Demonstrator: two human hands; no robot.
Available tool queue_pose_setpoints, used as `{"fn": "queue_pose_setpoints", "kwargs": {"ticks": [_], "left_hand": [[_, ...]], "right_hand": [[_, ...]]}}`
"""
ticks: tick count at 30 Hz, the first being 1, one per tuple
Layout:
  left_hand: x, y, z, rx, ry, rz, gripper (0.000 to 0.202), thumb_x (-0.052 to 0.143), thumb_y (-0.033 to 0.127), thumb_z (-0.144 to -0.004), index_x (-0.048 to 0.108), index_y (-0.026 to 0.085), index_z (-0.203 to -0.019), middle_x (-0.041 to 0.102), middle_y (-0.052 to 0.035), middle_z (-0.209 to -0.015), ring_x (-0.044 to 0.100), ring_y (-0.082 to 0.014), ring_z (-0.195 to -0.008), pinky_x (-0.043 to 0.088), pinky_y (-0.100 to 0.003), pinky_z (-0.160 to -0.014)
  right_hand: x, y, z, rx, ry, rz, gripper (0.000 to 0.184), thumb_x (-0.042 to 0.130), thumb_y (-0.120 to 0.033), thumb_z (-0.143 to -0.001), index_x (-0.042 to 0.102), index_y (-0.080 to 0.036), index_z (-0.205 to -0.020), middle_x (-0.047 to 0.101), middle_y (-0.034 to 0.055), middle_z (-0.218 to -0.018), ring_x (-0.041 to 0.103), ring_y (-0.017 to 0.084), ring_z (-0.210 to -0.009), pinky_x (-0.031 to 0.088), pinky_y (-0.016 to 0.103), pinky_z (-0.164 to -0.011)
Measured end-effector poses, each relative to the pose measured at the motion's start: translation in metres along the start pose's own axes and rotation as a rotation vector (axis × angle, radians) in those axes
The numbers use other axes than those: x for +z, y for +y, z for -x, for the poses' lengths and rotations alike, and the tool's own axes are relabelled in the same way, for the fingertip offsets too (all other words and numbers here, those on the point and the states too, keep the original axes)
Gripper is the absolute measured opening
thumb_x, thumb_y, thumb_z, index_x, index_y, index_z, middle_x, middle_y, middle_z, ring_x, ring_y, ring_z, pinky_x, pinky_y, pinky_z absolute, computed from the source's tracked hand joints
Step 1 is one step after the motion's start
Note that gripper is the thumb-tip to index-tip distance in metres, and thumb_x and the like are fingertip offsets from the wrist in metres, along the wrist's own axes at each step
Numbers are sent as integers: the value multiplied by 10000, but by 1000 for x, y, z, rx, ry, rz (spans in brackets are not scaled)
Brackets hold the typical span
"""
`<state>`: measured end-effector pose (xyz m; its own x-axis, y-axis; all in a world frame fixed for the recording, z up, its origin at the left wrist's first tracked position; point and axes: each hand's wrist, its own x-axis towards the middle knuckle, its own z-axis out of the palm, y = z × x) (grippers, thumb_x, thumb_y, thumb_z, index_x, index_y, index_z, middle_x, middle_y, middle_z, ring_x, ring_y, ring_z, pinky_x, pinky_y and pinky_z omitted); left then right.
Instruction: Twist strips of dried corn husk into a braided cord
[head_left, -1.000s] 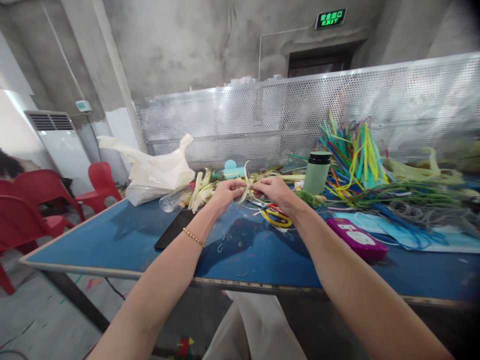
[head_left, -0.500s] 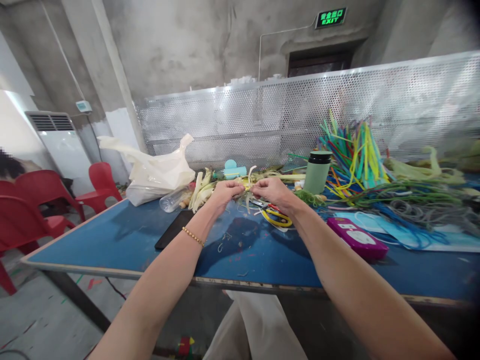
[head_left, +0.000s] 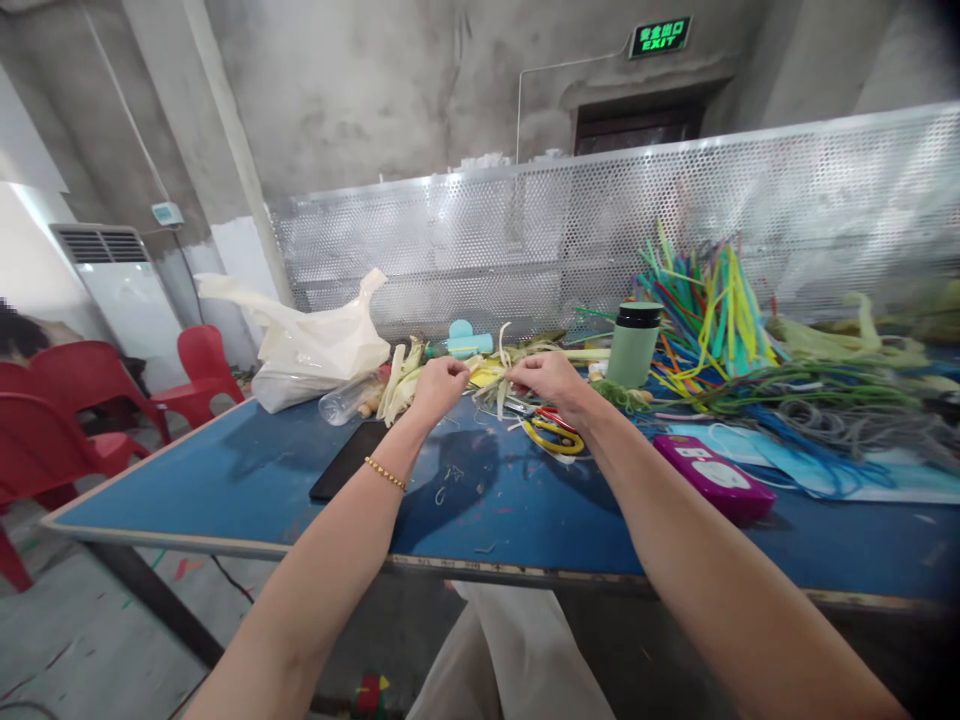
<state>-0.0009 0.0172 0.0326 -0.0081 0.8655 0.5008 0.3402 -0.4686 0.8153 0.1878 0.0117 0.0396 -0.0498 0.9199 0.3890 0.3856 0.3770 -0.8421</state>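
Note:
Above the blue table, my right hand pinches a small bundle of pale, dried-husk-like strips, whose loose ends stick up and hang down. My left hand is a short way to the left, thumb and fingertips pressed together; whatever lies between them is too small to make out. Under my right hand lie scissors with yellow handles and a tool with red on it, partly covered. Broad pale husk pieces lie just left of my left hand.
A white plastic bag, a clear bottle and a black flat device sit left. On the right are a green flask, colourful strips, tangled cords, a purple box and blue masks.
My left hand has drawn away from the strips, slightly to the left, opening a gap between the hands. My right hand stays almost in place, still pinching the bundle.

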Motion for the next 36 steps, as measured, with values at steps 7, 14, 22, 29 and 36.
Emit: {"fn": "queue_pose_setpoints", "kwargs": {"ticks": [7,14,22,29,36], "left_hand": [[12,0,4,153,-318,176,167,709,232,-721,744,142,-857,701,-57,-807,572,-149,-723,434,-269,-702],[11,-6,5,52,-388,183,60,669,150,-699,725,130,-689,629,-16,-611,506,-112,-584,393,-253,-621],[9,-3,4,-85,-277,410,157,769,232,-623,699,106,-684,640,-32,-600,495,-95,-546,371,-240,-568],[9,-4,3,-208,-300,559,161,773,210,-619,675,94,-672,627,-50,-586,474,-80,-487,308,-240,-501],[15,-7,3,-215,-211,679,201,794,153,-564,684,99,-723,623,-26,-642,495,-76,-558,332,-239,-553]], "right_hand": [[0,-1,2,-35,-40,92,191,640,-280,-655,613,-147,-521,574,17,-497,472,110,-501,347,254,-515],[2,-8,11,-33,-78,181,250,621,-307,-674,552,-164,-481,503,-13,-470,386,88,-468,275,255,-485],[1,-5,8,-119,-20,170,340,605,-427,-753,585,-156,-549,561,17,-517,464,114,-511,337,257,-522],[6,-9,7,-368,52,242,143,624,-291,-726,674,-160,-753,685,57,-745,584,158,-676,425,254,-641],[10,-14,14,-299,-46,350,272,612,-383,-746,666,-146,-625,610,18,-584,512,133,-574,336,252,-556]]}}
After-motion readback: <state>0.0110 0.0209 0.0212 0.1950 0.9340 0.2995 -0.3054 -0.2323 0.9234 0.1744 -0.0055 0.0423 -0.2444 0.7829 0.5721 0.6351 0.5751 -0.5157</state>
